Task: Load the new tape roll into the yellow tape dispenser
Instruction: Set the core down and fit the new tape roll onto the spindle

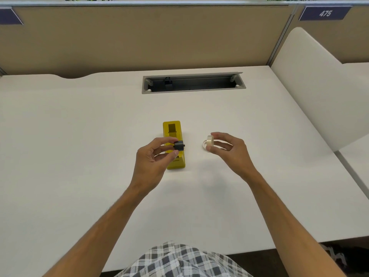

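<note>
Two bare hands work above a white desk (79, 136), each holding one small part. One yellow tape dispenser (174, 134) lies flat on the desk near its middle, its long axis running away from the person, its roll well open and bare. The left hand (153, 156) hovers over the dispenser's near half, thumb and forefinger pinching one black spool core (179, 145), which sits at the fingertips just above the yellow body; whether it touches the dispenser cannot be told. The right hand (229, 150) is off to the right of the dispenser, clear of it, and grips one clear tape roll (210, 141) between thumb and fingers, the roll turned on edge on the hand's left side, facing the core. A pale ring shows just behind and below the roll; whether it is a second roll cannot be told. One open cable tray (193, 82) is set into the desk farther back.
</note>
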A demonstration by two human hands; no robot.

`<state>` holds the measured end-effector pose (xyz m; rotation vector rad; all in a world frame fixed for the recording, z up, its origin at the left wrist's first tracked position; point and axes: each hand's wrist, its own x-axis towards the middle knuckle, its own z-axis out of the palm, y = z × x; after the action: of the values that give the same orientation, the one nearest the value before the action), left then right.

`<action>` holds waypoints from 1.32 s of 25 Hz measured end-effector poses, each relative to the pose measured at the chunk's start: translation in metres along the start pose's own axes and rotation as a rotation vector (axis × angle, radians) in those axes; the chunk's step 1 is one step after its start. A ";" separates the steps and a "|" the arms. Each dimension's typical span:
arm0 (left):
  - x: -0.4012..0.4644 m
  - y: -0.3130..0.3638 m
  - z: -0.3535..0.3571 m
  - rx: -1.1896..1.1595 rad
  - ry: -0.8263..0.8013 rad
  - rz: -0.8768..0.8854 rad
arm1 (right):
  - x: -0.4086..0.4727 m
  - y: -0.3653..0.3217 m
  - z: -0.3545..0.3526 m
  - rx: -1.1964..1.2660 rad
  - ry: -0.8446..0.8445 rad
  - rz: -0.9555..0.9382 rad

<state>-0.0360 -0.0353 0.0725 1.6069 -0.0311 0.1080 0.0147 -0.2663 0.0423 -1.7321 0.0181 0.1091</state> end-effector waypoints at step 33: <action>0.000 0.005 0.001 0.051 -0.056 0.071 | -0.033 -0.053 0.040 -0.057 -0.163 -0.234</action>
<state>-0.0362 -0.0367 0.0777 1.6601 -0.1300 0.1198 -0.0167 -0.2196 0.0910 -1.7642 -0.3093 0.0789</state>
